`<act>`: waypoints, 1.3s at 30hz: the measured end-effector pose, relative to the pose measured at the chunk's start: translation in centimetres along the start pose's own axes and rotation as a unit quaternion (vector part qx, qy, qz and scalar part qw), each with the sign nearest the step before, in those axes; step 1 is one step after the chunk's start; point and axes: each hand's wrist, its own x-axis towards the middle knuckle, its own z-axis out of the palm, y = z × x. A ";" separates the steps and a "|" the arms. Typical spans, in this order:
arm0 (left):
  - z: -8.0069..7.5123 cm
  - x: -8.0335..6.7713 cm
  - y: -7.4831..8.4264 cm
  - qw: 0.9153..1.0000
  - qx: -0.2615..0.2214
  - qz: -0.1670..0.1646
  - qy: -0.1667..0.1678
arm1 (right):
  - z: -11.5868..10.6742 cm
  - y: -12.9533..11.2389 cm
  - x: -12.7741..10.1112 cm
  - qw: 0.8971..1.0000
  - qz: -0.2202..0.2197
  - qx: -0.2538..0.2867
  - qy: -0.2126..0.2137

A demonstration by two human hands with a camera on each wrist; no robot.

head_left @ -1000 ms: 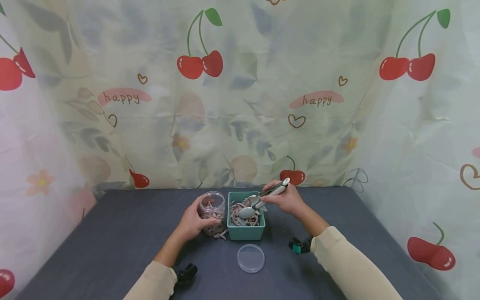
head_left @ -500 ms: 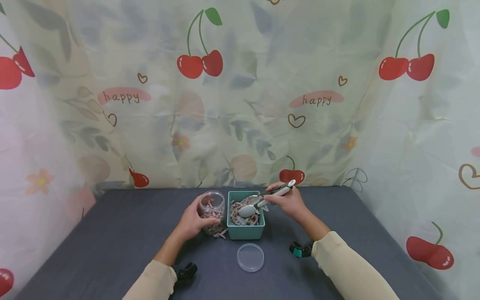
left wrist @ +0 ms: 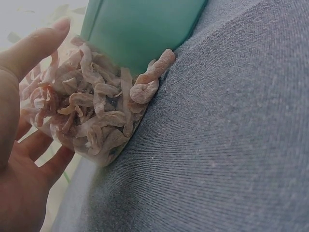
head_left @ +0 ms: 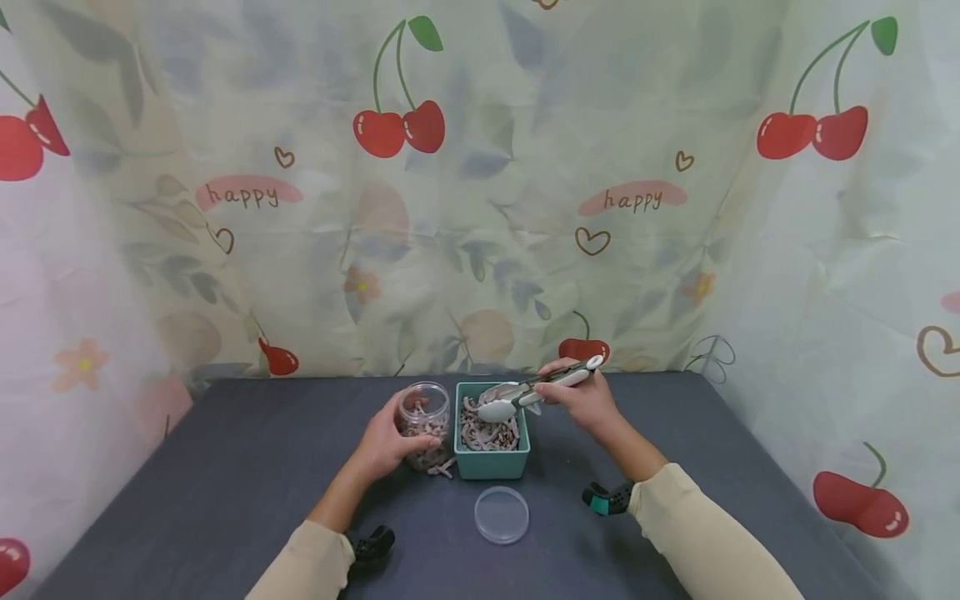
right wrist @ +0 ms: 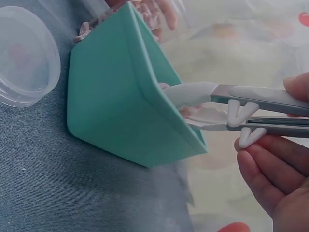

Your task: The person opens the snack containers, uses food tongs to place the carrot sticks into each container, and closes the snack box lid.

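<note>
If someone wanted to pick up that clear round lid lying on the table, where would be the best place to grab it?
Probably by its rim, from straight above. The clear lid lies flat on the grey table, apart from the teal box, so it offers no side wall to wrap. Fingertips pinching opposite edges, or sliding it to the near table edge first, should work best.

One jar (head_left: 424, 417), one bin (head_left: 491, 454), perhaps one lid (head_left: 501, 515)

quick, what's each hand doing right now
Left hand: grips the clear jar.
Right hand: grips the tongs over the teal bin.
</note>
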 end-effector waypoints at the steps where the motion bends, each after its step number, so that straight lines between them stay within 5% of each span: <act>1: 0.0 0.0 0.0 1.000 -0.001 0.000 0.000 | -0.1 -0.1 0.0 1.000 -0.001 0.001 0.000; 26: 0.2 0.0 0.2 1.000 -0.002 -0.005 0.004 | -0.4 -1.6 -0.5 0.998 -0.046 0.014 -0.027; 39: 0.2 0.1 0.1 1.000 -0.002 -0.006 0.006 | -0.8 -1.5 -0.1 0.998 -0.028 -0.014 -0.049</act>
